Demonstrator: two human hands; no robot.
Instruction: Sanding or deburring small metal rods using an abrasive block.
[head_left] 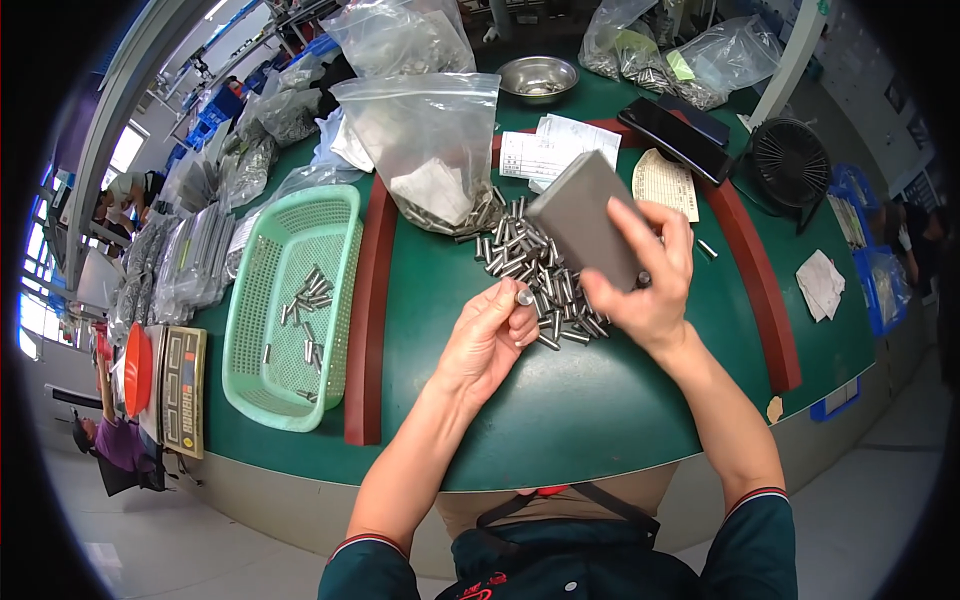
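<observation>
My left hand (478,340) is closed, pinching a short metal pin (525,298) whose round end faces up between thumb and fingers. Across from it, my right hand (655,290) grips a flat grey rectangular block (580,222), which is held tilted. The block hangs over a heap of shiny metal pins (545,275) on the green tabletop and hides part of it. Behind the heap stands an open clear plastic bag (430,150) with more pins and white paper inside.
Left of a red-brown wooden strip (368,330) sits a green basket (234,350) with several pins. A second strip (765,300) bounds the right. Farther back are paper sheets (535,155), a steel bowl (538,78), a phone (675,138) and a black fan (785,170).
</observation>
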